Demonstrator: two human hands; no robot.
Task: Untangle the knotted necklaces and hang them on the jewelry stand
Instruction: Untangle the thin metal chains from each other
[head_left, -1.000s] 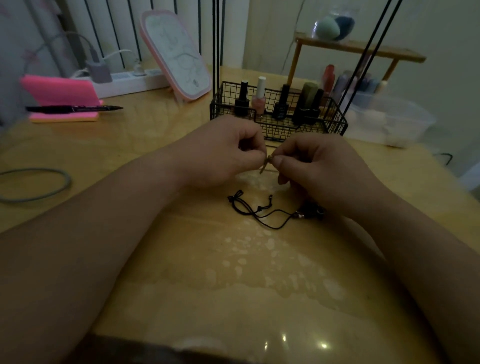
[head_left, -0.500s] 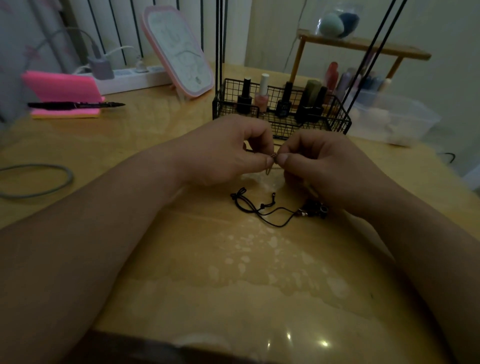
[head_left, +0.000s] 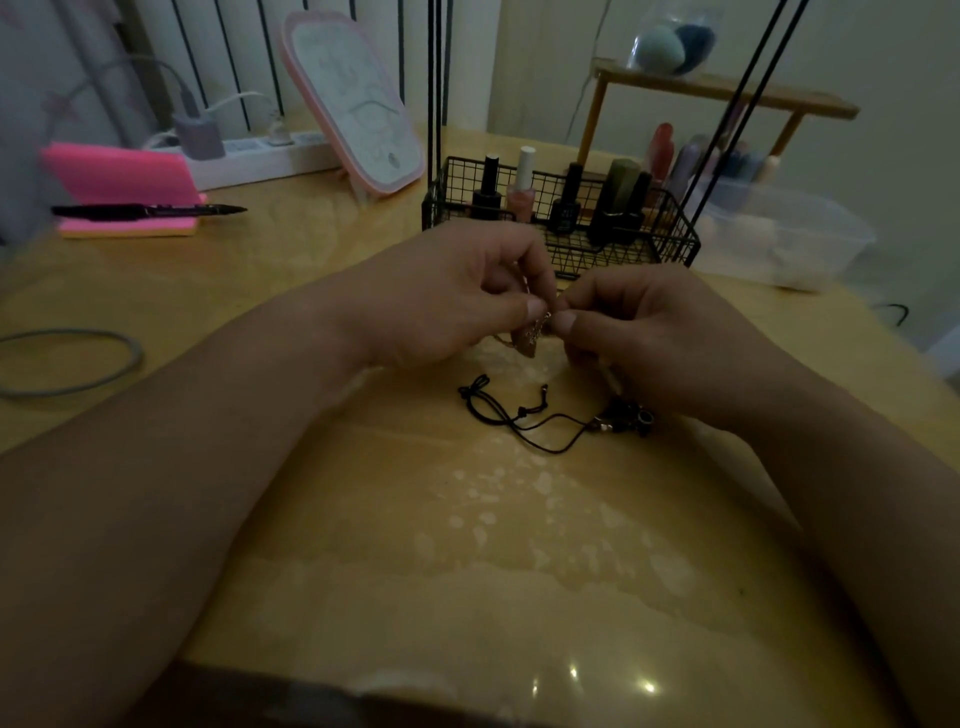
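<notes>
Both hands pinch thin chain (head_left: 537, 328): left hand (head_left: 457, 301), right hand (head_left: 644, 332), thumbs nearly touching.

A fine pale chain (head_left: 535, 332) dangles bunched, near a black cord necklace (head_left: 543, 422) lying loosely looped.

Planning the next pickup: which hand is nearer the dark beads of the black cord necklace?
Right. The right hand is just above the dark beads; the left hand, farther left.
</notes>
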